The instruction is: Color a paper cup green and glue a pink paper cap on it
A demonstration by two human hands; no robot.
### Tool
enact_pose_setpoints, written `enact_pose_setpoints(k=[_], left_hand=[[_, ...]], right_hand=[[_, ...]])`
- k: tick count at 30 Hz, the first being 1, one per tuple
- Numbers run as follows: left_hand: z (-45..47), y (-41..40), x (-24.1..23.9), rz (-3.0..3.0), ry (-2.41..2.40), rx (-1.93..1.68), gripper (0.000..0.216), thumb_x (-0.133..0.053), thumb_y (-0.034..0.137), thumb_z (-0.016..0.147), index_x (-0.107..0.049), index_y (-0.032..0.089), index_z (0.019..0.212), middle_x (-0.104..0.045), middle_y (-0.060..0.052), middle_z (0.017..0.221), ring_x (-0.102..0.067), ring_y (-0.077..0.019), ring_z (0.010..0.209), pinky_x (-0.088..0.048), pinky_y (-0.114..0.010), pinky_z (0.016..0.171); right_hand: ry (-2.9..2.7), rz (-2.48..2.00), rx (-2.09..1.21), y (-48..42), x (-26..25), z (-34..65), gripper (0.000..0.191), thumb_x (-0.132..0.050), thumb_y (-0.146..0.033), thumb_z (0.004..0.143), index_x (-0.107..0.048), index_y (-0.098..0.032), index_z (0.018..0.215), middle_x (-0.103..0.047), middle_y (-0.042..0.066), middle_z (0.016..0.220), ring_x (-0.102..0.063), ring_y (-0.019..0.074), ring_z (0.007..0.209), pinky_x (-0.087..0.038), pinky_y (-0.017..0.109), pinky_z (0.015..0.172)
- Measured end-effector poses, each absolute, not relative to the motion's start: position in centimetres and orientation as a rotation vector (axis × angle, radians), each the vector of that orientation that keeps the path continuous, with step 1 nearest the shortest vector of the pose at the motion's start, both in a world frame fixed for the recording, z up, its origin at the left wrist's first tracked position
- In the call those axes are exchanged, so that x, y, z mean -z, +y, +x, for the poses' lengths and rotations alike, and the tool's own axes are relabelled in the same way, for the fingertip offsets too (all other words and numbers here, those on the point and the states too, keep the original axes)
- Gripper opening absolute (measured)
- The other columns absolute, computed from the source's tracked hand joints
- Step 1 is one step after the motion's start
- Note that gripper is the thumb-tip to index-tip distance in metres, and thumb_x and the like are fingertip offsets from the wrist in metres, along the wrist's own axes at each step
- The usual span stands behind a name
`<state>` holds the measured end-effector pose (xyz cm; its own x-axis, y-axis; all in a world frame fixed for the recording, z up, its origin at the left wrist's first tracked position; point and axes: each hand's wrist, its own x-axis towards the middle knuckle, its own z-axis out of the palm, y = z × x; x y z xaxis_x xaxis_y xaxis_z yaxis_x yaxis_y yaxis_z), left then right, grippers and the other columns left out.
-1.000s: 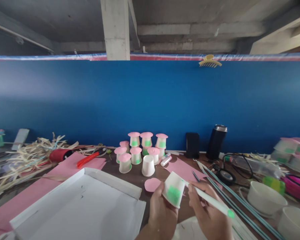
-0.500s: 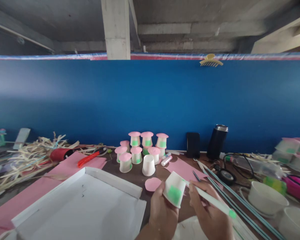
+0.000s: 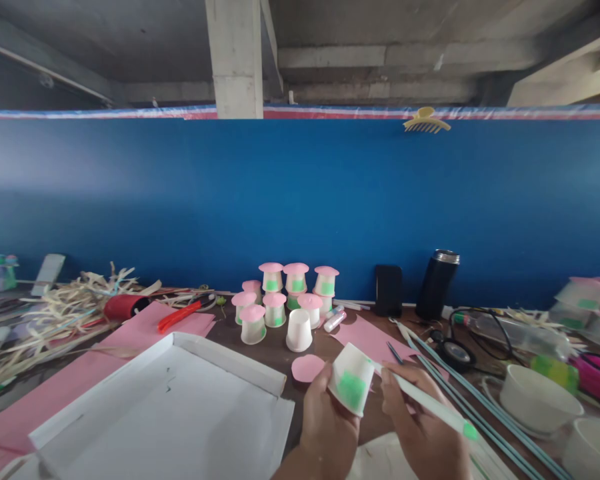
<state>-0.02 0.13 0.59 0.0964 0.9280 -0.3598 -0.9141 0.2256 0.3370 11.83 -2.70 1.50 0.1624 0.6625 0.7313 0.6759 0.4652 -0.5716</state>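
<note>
"Where is the paper cup [image 3: 351, 379]?"
"Tilted between gripping thumb and fingers of the left hand [image 3: 331, 423], white with a green patch [image 3: 352, 389]."
"And the right hand [image 3: 420, 430]?"
"Fingers clasp a green-ended marker [image 3: 433, 403], tip toward cup."

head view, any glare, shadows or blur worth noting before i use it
In the head view, a pale sheen washes the left of the blue panel; in the head view, soft shadow falls on the white tray; also in the head view, the white tub looks stretched and soft toward the right edge, while the held cup is clearer.
</note>
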Motion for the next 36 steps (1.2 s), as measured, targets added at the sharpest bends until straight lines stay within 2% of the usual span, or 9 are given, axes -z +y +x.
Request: enact_pose_setpoints(k=[5, 13, 26, 32, 36], left_hand=[[0.0, 0.3, 0.0, 0.035, 0.542, -1.363, 0.015, -0.066, 0.025, 0.072, -0.055, 0.017, 0.079, -0.065, -0.003, 0.072, -0.065, -0.0199, 0.078, -0.054, -0.03, 0.069], [0.0, 0.2, -0.3, -0.009, 0.57, -1.351, 0.018, -0.068, 0.026, 0.07, -0.057, 0.016, 0.081, -0.067, -0.006, 0.076, -0.066, -0.0211, 0.077, -0.054, -0.03, 0.065], [-0.1, 0.1, -1.1, -0.011, 0.542, -1.349, 0.015, -0.066, 0.025, 0.073, -0.055, 0.016, 0.077, -0.065, -0.004, 0.07, -0.066, -0.0201, 0.075, -0.054, -0.029, 0.066], [-0.2, 0.1, -1.1, 0.012, 0.561, -1.354, 0.013, -0.062, 0.025, 0.075, -0.056, 0.015, 0.081, -0.067, -0.006, 0.077, -0.066, -0.0207, 0.079, -0.054, -0.029, 0.064], [-0.2, 0.2, -0.6, 0.041, 0.538, -1.343, 0.014, -0.063, 0.027, 0.075, -0.056, 0.015, 0.08, -0.067, -0.006, 0.078, -0.066, -0.0195, 0.077, -0.053, -0.027, 0.061]], right_hand=[[-1.508, -1.215, -0.009, -2.5, -1.4, 11.9, 0.019, -0.054, -0.035, 0.084, -0.061, -0.019, 0.091, -0.068, 0.006, 0.078, -0.065, 0.015, 0.06, -0.052, 0.022, 0.051], [-1.518, -1.216, 0.004, -2.5, -1.6, 11.8, 0.018, -0.054, -0.035, 0.084, -0.062, -0.019, 0.09, -0.068, 0.004, 0.077, -0.064, 0.0139, 0.059, -0.052, 0.021, 0.052], [-1.525, -1.238, 0.044, -2.5, -1.6, 11.8, 0.018, -0.054, -0.035, 0.084, -0.062, -0.02, 0.089, -0.068, 0.004, 0.077, -0.063, 0.0131, 0.057, -0.051, 0.021, 0.053], [-1.535, -1.222, -0.005, -2.5, -1.4, 12.0, 0.018, -0.054, -0.035, 0.085, -0.061, -0.019, 0.091, -0.067, 0.004, 0.075, -0.062, 0.0128, 0.054, -0.051, 0.021, 0.05], [-1.543, -1.22, 0.006, -2.5, -1.5, 11.9, 0.017, -0.054, -0.033, 0.085, -0.061, -0.02, 0.091, -0.068, 0.004, 0.078, -0.063, 0.0139, 0.059, -0.051, 0.022, 0.052]])
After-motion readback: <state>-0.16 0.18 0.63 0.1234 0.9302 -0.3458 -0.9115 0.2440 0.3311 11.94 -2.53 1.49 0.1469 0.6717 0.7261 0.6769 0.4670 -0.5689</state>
